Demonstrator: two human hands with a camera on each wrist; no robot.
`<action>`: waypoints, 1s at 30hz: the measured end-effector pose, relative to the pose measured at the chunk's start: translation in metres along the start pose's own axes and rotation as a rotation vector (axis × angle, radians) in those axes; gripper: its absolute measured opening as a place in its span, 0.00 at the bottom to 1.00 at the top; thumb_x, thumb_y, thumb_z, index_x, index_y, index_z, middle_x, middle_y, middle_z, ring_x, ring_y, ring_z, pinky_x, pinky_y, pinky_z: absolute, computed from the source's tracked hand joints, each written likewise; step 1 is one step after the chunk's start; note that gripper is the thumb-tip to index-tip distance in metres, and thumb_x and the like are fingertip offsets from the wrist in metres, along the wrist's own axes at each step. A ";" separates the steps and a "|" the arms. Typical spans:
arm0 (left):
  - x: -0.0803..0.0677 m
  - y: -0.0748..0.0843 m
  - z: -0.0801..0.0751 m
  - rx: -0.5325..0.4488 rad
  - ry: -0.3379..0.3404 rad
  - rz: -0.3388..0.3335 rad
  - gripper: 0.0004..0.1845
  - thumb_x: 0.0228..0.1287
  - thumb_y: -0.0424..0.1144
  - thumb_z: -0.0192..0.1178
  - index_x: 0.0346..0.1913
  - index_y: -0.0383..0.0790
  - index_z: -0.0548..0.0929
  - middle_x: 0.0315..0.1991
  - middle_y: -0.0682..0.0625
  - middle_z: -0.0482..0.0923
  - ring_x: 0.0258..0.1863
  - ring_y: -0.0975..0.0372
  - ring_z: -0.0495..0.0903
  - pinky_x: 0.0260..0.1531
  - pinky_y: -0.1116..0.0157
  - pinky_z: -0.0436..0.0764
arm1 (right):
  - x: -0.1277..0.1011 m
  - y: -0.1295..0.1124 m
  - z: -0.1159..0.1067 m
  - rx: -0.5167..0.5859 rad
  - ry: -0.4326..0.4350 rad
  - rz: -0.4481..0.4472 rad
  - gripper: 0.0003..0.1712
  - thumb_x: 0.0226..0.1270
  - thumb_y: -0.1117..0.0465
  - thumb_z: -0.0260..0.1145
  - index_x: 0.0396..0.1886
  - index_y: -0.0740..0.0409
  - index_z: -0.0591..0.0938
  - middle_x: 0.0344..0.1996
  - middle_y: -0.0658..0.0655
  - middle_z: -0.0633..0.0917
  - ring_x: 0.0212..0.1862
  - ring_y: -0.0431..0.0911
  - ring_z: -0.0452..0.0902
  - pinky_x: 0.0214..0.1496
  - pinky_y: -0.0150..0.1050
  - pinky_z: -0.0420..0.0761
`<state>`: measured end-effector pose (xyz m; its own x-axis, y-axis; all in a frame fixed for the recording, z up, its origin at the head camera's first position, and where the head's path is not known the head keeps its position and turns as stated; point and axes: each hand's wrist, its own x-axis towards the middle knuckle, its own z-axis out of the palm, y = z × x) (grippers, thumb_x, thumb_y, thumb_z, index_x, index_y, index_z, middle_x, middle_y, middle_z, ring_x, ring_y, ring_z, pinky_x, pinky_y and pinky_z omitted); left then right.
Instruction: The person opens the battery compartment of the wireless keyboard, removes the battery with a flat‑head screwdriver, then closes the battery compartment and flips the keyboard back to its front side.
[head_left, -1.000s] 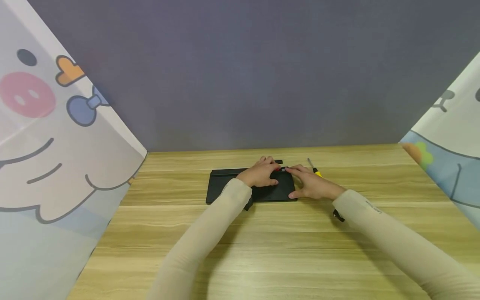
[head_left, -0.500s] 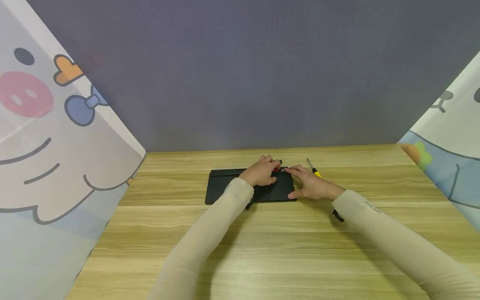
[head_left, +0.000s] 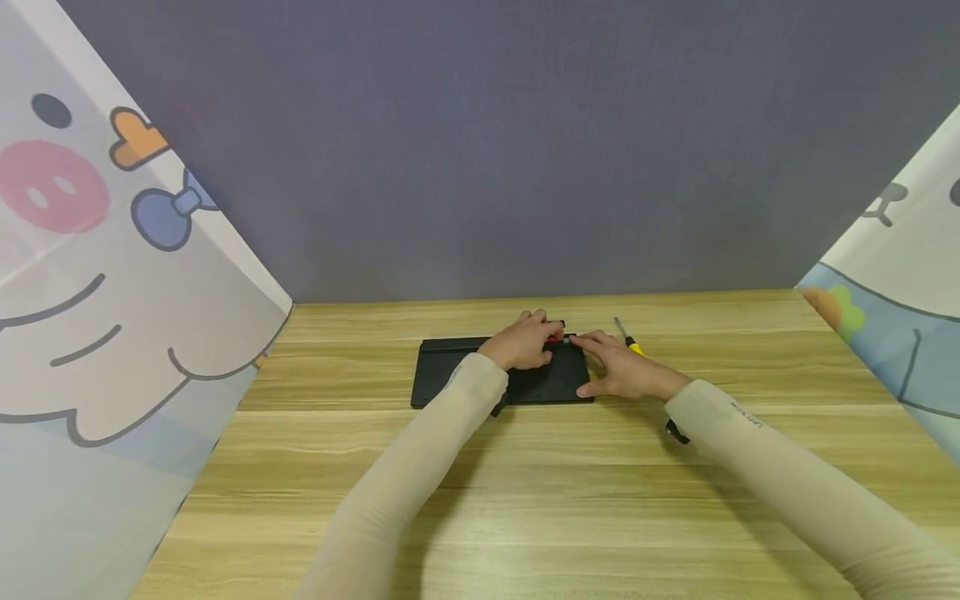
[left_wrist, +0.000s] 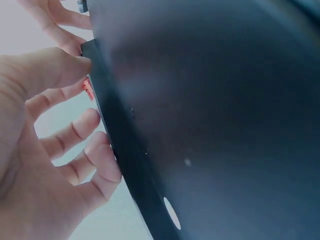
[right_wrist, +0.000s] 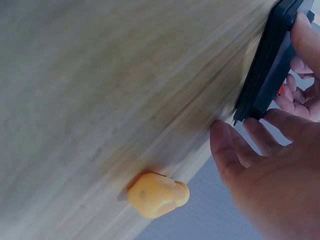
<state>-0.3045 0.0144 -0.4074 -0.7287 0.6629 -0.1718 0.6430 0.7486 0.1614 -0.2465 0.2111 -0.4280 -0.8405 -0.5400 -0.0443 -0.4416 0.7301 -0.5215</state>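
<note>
A flat black board, like a keyboard lying underside up (head_left: 437, 375), sits on the table with a raised ridge along its far side. My left hand (head_left: 519, 345) reaches over its far edge, pinching a small red piece (head_left: 553, 339) there. In the left wrist view the thumb lies against the board's edge, and the red piece (left_wrist: 89, 89) shows just below it by the forefinger. My right hand (head_left: 624, 370) spans the board's right end, fingers fairly straight at the far corner and thumb on the near one. Beside its forefinger a small silvery bit (head_left: 567, 339) shows.
A screwdriver (head_left: 628, 337) lies just right of the board; its yellow handle (right_wrist: 154, 195) is near the right hand in the right wrist view. A small black piece (head_left: 558, 323) lies behind the board. A grey partition (head_left: 480, 167) stands along the table's back.
My left thumb has drawn in slightly toward the fingers at the board's far edge. The right hand and the board stay where they were.
</note>
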 end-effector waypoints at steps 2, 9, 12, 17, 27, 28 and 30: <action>0.001 -0.001 -0.002 -0.009 0.000 0.006 0.16 0.59 0.44 0.53 0.51 0.57 0.67 0.44 0.55 0.60 0.42 0.61 0.59 0.36 0.64 0.67 | 0.000 0.000 -0.001 -0.005 0.004 -0.002 0.50 0.46 0.44 0.66 0.66 0.53 0.52 0.60 0.57 0.56 0.60 0.54 0.51 0.52 0.53 0.60; 0.004 -0.005 -0.004 -0.063 0.034 0.046 0.15 0.59 0.40 0.53 0.49 0.55 0.66 0.42 0.58 0.62 0.40 0.62 0.61 0.35 0.65 0.66 | -0.001 0.000 -0.003 -0.012 0.011 -0.004 0.50 0.46 0.44 0.66 0.66 0.53 0.52 0.60 0.57 0.56 0.60 0.54 0.51 0.52 0.53 0.60; 0.005 -0.006 -0.002 -0.059 0.082 0.094 0.11 0.60 0.36 0.52 0.45 0.52 0.68 0.38 0.58 0.64 0.37 0.64 0.63 0.37 0.66 0.65 | -0.001 0.000 -0.003 -0.014 0.010 -0.005 0.50 0.46 0.44 0.66 0.66 0.54 0.52 0.60 0.57 0.56 0.60 0.54 0.51 0.52 0.53 0.60; 0.007 -0.005 0.002 -0.043 0.150 0.141 0.09 0.59 0.31 0.52 0.40 0.48 0.70 0.34 0.57 0.67 0.32 0.66 0.66 0.34 0.69 0.66 | -0.002 0.001 -0.003 -0.023 0.006 -0.001 0.50 0.47 0.43 0.65 0.66 0.54 0.52 0.60 0.57 0.56 0.60 0.54 0.51 0.53 0.52 0.60; 0.011 -0.001 0.005 -0.041 0.184 0.115 0.10 0.57 0.31 0.55 0.39 0.48 0.71 0.34 0.57 0.68 0.32 0.66 0.67 0.32 0.69 0.67 | -0.002 0.002 0.000 -0.004 0.001 -0.004 0.50 0.47 0.43 0.65 0.66 0.54 0.52 0.61 0.58 0.55 0.61 0.54 0.49 0.53 0.53 0.59; 0.010 0.000 0.005 -0.040 0.194 0.116 0.09 0.57 0.32 0.54 0.39 0.49 0.71 0.35 0.57 0.68 0.32 0.66 0.67 0.32 0.69 0.67 | -0.002 0.003 0.000 -0.001 0.002 -0.006 0.50 0.47 0.43 0.65 0.66 0.54 0.52 0.61 0.57 0.55 0.61 0.54 0.50 0.53 0.53 0.59; 0.010 0.000 0.005 -0.041 0.220 0.124 0.08 0.58 0.34 0.54 0.39 0.50 0.71 0.35 0.58 0.68 0.34 0.66 0.67 0.34 0.69 0.67 | -0.001 0.005 0.001 0.002 0.005 -0.010 0.50 0.47 0.43 0.65 0.66 0.53 0.52 0.61 0.57 0.55 0.61 0.54 0.49 0.53 0.53 0.59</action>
<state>-0.3103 0.0214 -0.4137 -0.6815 0.7288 0.0664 0.7238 0.6579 0.2081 -0.2469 0.2148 -0.4313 -0.8376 -0.5452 -0.0352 -0.4491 0.7238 -0.5238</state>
